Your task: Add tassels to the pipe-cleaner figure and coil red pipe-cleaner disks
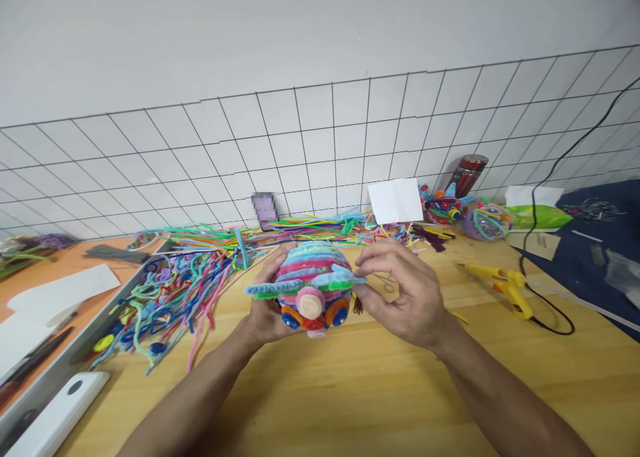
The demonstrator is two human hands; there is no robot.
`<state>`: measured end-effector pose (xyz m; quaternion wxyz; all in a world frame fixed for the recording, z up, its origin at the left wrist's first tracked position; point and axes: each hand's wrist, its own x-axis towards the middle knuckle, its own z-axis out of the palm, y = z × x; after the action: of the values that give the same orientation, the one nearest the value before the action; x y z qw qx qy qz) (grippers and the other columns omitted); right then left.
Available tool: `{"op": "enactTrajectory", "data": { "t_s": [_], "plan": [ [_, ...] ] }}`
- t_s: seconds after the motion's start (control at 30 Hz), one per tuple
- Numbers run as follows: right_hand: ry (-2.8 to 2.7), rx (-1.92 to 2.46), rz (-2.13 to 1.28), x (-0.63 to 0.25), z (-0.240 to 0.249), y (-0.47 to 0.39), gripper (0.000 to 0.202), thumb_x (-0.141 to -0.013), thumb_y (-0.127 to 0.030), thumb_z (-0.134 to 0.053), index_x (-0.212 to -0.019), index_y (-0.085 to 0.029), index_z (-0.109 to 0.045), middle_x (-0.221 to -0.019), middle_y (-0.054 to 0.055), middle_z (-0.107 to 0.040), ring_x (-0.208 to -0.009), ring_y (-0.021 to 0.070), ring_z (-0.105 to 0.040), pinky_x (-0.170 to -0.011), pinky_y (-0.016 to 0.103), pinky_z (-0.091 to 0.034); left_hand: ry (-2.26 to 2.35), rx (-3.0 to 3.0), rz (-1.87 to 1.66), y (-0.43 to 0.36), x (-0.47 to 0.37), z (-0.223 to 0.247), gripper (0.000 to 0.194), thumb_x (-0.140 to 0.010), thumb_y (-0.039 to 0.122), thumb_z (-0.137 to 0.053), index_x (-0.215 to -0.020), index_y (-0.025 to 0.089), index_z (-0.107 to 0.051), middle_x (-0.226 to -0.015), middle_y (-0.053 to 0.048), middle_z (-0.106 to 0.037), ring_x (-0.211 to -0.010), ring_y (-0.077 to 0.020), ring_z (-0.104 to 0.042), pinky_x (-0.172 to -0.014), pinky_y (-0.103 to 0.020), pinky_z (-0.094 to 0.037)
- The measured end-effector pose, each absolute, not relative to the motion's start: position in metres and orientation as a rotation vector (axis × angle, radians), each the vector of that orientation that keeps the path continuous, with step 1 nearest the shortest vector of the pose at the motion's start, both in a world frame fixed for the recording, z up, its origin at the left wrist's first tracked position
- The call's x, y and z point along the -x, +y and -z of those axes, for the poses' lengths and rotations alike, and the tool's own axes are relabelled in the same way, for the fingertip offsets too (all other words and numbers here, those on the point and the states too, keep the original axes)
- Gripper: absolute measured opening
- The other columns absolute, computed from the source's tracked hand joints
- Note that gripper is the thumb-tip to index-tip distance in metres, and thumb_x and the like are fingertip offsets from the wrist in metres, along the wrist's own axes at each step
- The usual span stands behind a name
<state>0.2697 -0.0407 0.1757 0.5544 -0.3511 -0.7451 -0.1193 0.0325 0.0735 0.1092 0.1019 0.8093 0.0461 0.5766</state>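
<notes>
A round craft figure [303, 263] wrapped in blue, pink and red pipe cleaners is held up over the middle of the table. Its front has a pink-and-cream nose [311, 303] and two blue button eyes ringed in orange. My left hand [264, 322] is wrapped round its left side, with part of the fingers hidden behind it. On the right, my right hand [407, 300] pinches the pointed light-blue tip of the figure's pipe-cleaner ear [358, 280] between thumb and fingers. A matching blue-and-green ear [273, 289] sticks out on the left.
Loose pipe cleaners [193, 297] are heaped at left and along the back. A yellow glue gun [505, 289] with a black cord lies at right. Small scissors [386, 283] are behind my right hand. Two more craft figures [443, 210] and a red flask [469, 175] stand at back right.
</notes>
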Motion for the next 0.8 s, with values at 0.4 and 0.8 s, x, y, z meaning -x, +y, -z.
{"op": "enactTrajectory", "data": {
  "t_s": [0.4,0.8],
  "plan": [
    [-1.913,0.797,0.48,-0.282,-0.184,-0.044,0.023,-0.084,-0.014,-0.073,-0.104,-0.023,-0.066,-0.1,0.009,-0.075,-0.091,0.0249,-0.072,-0.08,0.042,-0.057,0.193,-2.423,-1.67,0.073,-0.032,-0.11,0.113,-0.065,0.068,-0.091,-0.16,0.029,-0.043,-0.145,-0.018,-0.064,-0.129,-0.0424,-0.068,-0.106,-0.063,-0.059],
    [-1.992,0.822,0.466,-0.285,-0.192,-0.048,0.039,-0.079,0.002,-0.056,-0.106,-0.025,-0.066,-0.105,0.008,-0.076,-0.098,0.0241,-0.074,-0.086,0.043,-0.06,0.211,-2.307,-1.645,0.073,-0.031,-0.105,0.107,-0.062,0.062,-0.095,-0.154,0.035,-0.05,-0.146,-0.016,-0.064,-0.13,-0.0421,-0.068,-0.108,-0.061,-0.059]
  ]
}}
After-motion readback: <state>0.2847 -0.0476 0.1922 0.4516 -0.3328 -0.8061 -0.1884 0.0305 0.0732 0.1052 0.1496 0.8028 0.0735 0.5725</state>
